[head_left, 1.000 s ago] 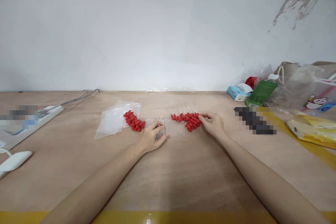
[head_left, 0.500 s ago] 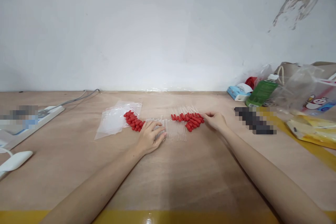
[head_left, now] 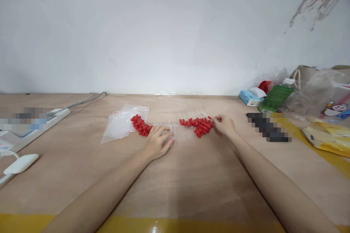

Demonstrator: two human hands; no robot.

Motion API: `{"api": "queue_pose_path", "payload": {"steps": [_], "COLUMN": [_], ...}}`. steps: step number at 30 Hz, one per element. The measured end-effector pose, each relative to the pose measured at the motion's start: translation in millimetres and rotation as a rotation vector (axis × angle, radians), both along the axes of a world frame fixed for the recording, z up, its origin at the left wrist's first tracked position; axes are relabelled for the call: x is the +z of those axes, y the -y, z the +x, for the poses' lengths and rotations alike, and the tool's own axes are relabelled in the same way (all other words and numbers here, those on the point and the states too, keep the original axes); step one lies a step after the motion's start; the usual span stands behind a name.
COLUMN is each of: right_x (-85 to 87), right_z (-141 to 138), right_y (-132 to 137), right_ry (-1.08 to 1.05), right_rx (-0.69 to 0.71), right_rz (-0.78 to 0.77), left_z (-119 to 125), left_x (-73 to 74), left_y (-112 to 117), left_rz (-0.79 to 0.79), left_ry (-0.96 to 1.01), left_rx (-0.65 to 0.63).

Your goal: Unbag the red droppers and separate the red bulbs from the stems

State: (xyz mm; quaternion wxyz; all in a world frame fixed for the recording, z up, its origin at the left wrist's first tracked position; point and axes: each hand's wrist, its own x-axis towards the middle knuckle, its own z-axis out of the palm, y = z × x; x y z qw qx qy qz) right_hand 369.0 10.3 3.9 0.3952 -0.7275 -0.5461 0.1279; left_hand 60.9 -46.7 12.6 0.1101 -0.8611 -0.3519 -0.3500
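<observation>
My left hand [head_left: 158, 141] rests over a row of thin clear tubes [head_left: 184, 136], its fingers apart and curved. Some tubes lie hidden beneath it. Just left of that hand is a pile of small red rubber bulbs [head_left: 140, 125]. To the right, more thin tubes [head_left: 193, 114] lie with red ends lined up in a row [head_left: 193, 121], and a smaller heap of red bulbs [head_left: 202, 129] sits below them. The fingertips of my right hand [head_left: 224, 124] are pinched at the right end of this row, on a red rubber bulb [head_left: 209, 117].
Clear plastic bags [head_left: 117, 125] lie flat on the left, partly under the red pile. Further left is a white power strip [head_left: 41, 125] with a cable. On the right stand a tissue pack [head_left: 251, 97], a green bottle [head_left: 276, 96] and a plastic bag [head_left: 325, 91].
The view has shifted slightly. At my right fingertips, one red bulb now stands a little apart from the row. My left hand stays in place on the tubes.
</observation>
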Motion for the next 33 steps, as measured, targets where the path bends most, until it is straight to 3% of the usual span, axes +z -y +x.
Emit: {"api": "queue_pose_path", "payload": {"steps": [4, 7, 10, 12, 15, 18, 23, 28, 33], "right_x": [5.4, 15.3, 25.8, 28.7, 23.6, 11.6, -0.9, -3.1, -4.0], "right_z": [-3.7, -9.4, -25.1, -41.2, -67.0, -84.4, -92.4, -93.8, -94.5], "right_y": [4.7, 10.4, 23.2, 36.1, 56.3, 69.9, 76.5, 77.4, 79.3], "right_ry": [0.005, -0.081, -0.122, -0.049, 0.091, 0.197, 0.299, 0.5, 0.572], "right_rx": [-0.02, 0.015, 0.147, 0.272, 0.467, 0.559, 0.562, 0.552, 0.547], "right_rz": [0.045, 0.213, 0.457, 0.533, 0.539, 0.573, 0.58, 0.659, 0.631], "left_z": [-0.7, -1.0, -1.4, -2.2, -4.0, -5.7, -5.2, -4.1, -5.5], "left_x": [-1.0, -0.8, 0.6, 1.9, 3.4, 3.8, 2.6, 1.8, 2.8], "left_y": [-0.6, -0.6, -0.5, -0.5, -0.5, -0.3, -0.5, 1.1, 5.0], "left_rz": [0.007, 0.016, 0.035, 0.084, 0.163, 0.196, 0.194, 0.161, 0.11], "left_ry": [0.006, 0.032, 0.08, 0.114, 0.09, 0.007, -0.074, -0.123, -0.13], "left_rx": [-0.002, 0.025, 0.078, 0.116, 0.149, 0.127, 0.062, 0.019, 0.012]}}
